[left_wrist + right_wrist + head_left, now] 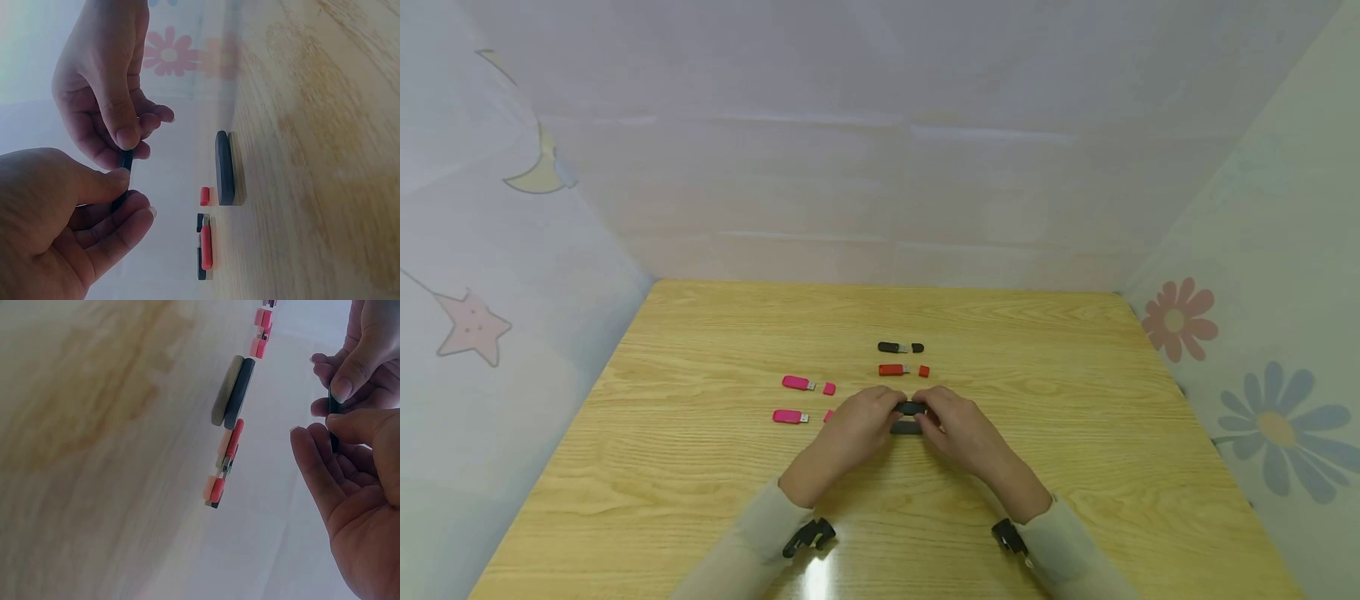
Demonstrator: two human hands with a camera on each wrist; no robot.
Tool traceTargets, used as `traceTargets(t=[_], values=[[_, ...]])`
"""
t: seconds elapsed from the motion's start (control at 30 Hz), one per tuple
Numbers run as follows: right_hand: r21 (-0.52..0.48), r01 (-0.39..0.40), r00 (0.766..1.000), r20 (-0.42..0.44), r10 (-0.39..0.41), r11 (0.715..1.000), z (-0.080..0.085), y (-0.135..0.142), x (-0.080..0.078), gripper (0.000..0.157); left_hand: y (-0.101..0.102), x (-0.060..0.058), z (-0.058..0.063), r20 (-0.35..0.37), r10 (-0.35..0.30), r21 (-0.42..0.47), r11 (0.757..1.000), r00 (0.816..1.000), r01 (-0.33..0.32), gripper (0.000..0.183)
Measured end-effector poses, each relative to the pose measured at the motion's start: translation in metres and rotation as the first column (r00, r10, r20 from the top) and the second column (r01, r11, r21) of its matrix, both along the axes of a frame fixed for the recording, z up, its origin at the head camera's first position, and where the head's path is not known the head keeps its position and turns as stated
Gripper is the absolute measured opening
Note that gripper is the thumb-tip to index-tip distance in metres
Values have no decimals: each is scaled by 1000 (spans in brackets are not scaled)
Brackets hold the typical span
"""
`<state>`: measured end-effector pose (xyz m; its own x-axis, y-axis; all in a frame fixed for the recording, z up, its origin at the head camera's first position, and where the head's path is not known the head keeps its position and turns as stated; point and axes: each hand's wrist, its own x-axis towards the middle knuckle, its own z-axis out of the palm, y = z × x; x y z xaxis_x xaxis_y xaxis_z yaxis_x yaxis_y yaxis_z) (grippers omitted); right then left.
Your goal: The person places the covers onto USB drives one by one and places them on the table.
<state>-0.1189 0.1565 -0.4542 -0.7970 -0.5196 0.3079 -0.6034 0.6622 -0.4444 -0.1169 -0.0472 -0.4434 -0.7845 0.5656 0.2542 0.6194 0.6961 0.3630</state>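
Note:
Over the middle of the wooden table (700, 467), both hands hold one small black USB stick (911, 408) between them. My left hand (891, 410) pinches its left end and my right hand (929, 413) pinches its right end. In the left wrist view the stick (127, 161) runs between the left thumb and fingers (128, 194) and the right hand's thumb and fingers (134, 140). The right wrist view shows it (334, 403) just above the right hand (325, 434). A second dark stick (906, 428) lies flat on the table directly under the hands.
Behind the hands lie a red stick (892, 370) with its loose cap (923, 372) and a black stick (891, 347) with its cap. To the left lie two pink sticks (796, 382) (787, 416) with caps. Cloth walls enclose the table on three sides.

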Motion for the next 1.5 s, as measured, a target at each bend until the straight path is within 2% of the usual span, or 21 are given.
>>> traceTargets(t=[0.13, 0.4, 0.6, 0.8, 0.93, 1.33, 1.5], values=[[21, -10, 1000, -12, 11, 1000, 0, -1, 1, 19, -1, 1, 0, -11, -3, 1, 1000, 1000, 3, 21], [40, -22, 996, -89, 26, 999, 1, -1, 2, 22, -1, 0, 0, -26, -9, -6, 1000, 1000, 8, 21], [53, -9, 993, -114, 15, 999, -2, -1, 2, 23, 0, 0, -2, -30, -20, -7, 1000, 999, 20, 20], [87, 33, 989, -148, -19, 996, -3, -1, 0, 22, -1, -3, -3, 12, -8, 1, 1000, 1000, 8, 23], [91, 62, 991, -120, -50, 994, -2, -1, -3, 21, -1, -6, -3, 47, 9, 12, 1000, 999, -10, 24], [114, 113, 994, -5, -114, 987, -6, 0, -18, 17, 3, -24, -15, 16, 55, -3, 999, 998, -55, 23], [138, 129, 990, 31, -134, 982, -6, 0, -22, 18, 4, -30, -16, 51, 74, -23, 997, 996, -73, 25]])
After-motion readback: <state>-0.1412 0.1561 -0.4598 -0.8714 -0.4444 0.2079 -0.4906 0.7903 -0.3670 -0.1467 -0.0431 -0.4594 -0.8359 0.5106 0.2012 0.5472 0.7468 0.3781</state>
